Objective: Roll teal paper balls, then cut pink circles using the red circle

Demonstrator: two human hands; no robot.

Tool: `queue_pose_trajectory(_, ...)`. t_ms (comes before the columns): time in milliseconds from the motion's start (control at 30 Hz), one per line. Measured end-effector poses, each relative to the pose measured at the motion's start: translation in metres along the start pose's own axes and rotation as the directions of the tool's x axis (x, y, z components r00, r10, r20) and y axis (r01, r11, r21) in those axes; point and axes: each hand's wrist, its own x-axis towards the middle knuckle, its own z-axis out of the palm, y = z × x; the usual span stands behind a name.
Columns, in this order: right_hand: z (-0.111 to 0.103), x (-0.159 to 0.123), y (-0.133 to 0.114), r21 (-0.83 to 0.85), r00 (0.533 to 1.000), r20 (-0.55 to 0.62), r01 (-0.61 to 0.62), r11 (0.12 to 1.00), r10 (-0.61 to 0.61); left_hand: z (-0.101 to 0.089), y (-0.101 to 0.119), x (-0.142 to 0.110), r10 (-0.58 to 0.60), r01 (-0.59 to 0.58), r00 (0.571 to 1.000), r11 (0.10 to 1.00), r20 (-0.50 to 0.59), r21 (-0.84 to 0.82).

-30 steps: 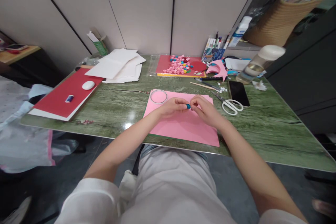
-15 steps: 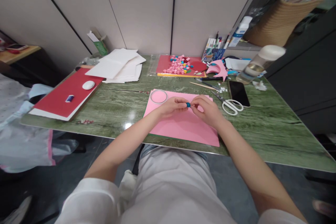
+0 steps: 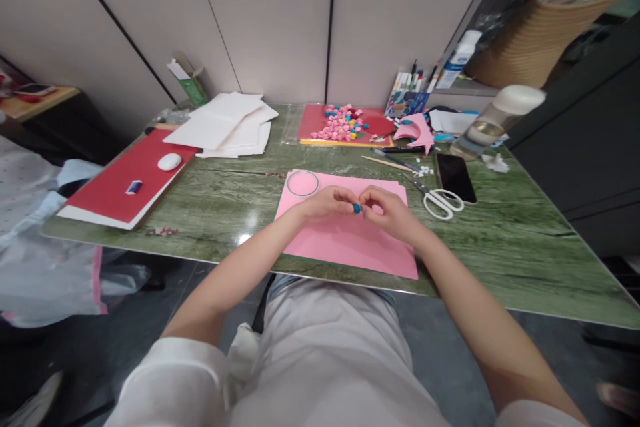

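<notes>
Left hand (image 3: 327,204): pinching blue piece (image 3: 357,208).
Right hand (image 3: 393,211): curled at blue piece's 3 o'clock; cannot tell whether pinching.

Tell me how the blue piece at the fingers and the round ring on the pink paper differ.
Colour: the blue piece is deep blue; the ring is pale grey.
Size: the blue piece is small; the ring is clearly wider.
Pose: the blue piece is in the grip of the left hand, while the ring lies flat on the pink paper.
Shared: both look roundish.
</notes>
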Motion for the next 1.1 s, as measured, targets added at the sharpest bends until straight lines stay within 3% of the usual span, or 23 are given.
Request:
queue_pose_trajectory(233, 0.0, 0.001, 0.003, 0.252, 0.981, 0.104, -0.186, 0.95, 0.165, -0.001, 0.001, -0.001, -0.011, 0.011, 1.0, 0.999, 0.009, 0.034)
queue_pose_trajectory(433, 0.003, 0.005, 0.017, 0.424, 0.948, 0.084, -0.314, 0.849, 0.308, 0.004, 0.003, -0.002, -0.025, 0.023, 0.999, 0.998, 0.031, 0.065)
queue_pose_trajectory(533, -0.008, 0.007, 0.032, 0.395, 0.906, -0.113, -0.335, 0.855, 0.407, 0.006, 0.004, -0.002, -0.039, 0.034, 0.998, 0.995, 0.046, 0.097)
queue_pose_trajectory(633, -0.035, 0.006, 0.057, 0.324, 0.836, -0.336, -0.33, 0.886, 0.434, 0.006, 0.005, -0.002, -0.041, 0.035, 0.998, 0.994, 0.049, 0.108)
queue_pose_trajectory(700, -0.057, 0.002, 0.078, 0.229, 0.743, -0.518, -0.358, 0.905, 0.424, 0.007, 0.006, -0.002, -0.038, 0.031, 0.998, 0.993, 0.057, 0.11)
queue_pose_trajectory(733, -0.067, 0.0, 0.089, 0.049, 0.651, -0.671, -0.438, 0.898, 0.354, 0.008, 0.007, -0.001, -0.036, 0.029, 0.998, 0.993, 0.056, 0.115)
queue_pose_trajectory(767, -0.076, -0.003, 0.101, -0.097, 0.614, -0.732, -0.524, 0.846, 0.296, 0.008, 0.008, -0.001, -0.034, 0.028, 0.998, 0.992, 0.05, 0.123)
queue_pose_trajectory(833, -0.089, -0.008, 0.121, -0.244, 0.643, -0.719, -0.59, 0.77, 0.265, 0.009, 0.01, -0.001, -0.027, 0.023, 0.999, 0.99, 0.027, 0.139)
queue_pose_trajectory(967, -0.095, -0.013, 0.144, -0.331, 0.732, -0.645, -0.527, 0.783, 0.22, 0.01, 0.011, 0.0, 0.007, -0.001, 0.999, 0.986, -0.032, 0.167)
queue_pose_trajectory(1100, -0.094, -0.013, 0.146, -0.388, 0.736, -0.647, -0.543, 0.745, 0.199, 0.008, 0.01, 0.002, 0.074, -0.04, 0.981, 0.982, -0.181, 0.187)
